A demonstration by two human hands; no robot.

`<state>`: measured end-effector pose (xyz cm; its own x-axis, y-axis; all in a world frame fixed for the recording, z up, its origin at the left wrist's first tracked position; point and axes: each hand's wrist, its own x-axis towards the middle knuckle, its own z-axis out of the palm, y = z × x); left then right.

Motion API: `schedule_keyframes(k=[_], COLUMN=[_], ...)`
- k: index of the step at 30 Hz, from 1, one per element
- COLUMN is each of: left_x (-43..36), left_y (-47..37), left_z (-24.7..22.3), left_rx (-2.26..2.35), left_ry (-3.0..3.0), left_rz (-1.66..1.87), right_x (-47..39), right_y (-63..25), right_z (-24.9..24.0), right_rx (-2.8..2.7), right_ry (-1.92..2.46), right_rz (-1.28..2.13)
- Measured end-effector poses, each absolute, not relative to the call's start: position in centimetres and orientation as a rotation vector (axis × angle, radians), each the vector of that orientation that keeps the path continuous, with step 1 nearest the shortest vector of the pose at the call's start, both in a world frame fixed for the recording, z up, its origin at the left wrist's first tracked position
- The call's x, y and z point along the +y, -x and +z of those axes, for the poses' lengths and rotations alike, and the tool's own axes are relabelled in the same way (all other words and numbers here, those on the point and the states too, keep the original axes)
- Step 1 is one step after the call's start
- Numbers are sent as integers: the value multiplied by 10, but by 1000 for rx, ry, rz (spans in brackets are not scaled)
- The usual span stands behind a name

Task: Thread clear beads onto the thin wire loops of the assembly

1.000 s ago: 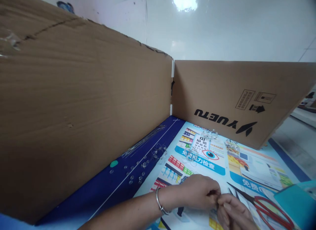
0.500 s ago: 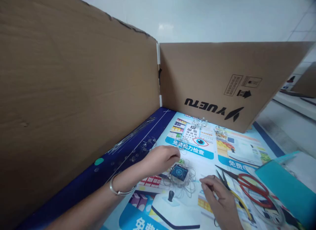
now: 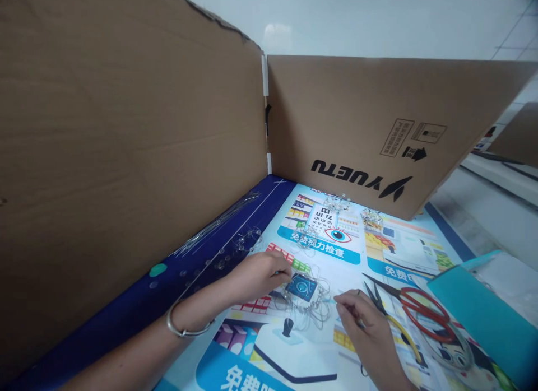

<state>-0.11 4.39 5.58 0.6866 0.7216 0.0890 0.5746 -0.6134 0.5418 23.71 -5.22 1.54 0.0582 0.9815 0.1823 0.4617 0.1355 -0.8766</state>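
Note:
My left hand point(image 3: 264, 274), with a silver bangle on its wrist, has its fingers pinched together at the upper left of a wire-and-bead piece point(image 3: 315, 307). Thin clear or silvery loops of that piece lie spread on the printed sheet, around a printed dark blue square. To the right of the loops is my right hand point(image 3: 362, 318), thumb and forefinger pressed together and a dark ring on one finger. Whatever either pinch holds is too fine to make out.
Cardboard panels point(image 3: 357, 111) stand behind and left. Red-handled scissors point(image 3: 428, 312), yellow-handled pliers point(image 3: 399, 326) and a teal folder point(image 3: 474, 312) lie right. More beaded wire pieces point(image 3: 336, 203) lie farther back; loose wires point(image 3: 218, 223) lie left.
The view has shifted slightly. My left hand has moved left and a little down, off the top of the looped piece. My right hand stays closed to the right of the loops.

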Motion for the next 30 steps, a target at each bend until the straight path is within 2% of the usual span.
schedule_keyframes(k=[13,30], left_x=[31,31], left_y=[-26,-22], left_z=[28,33], left_rx=[1045,918], left_ry=[-2335,-1964], left_rz=[489,411], right_x=[-50,-49], right_y=[-237,-238], right_z=[12,8], right_rx=[-1558,-1595], right_ry=[1419,1419], right_rz=[771,773])
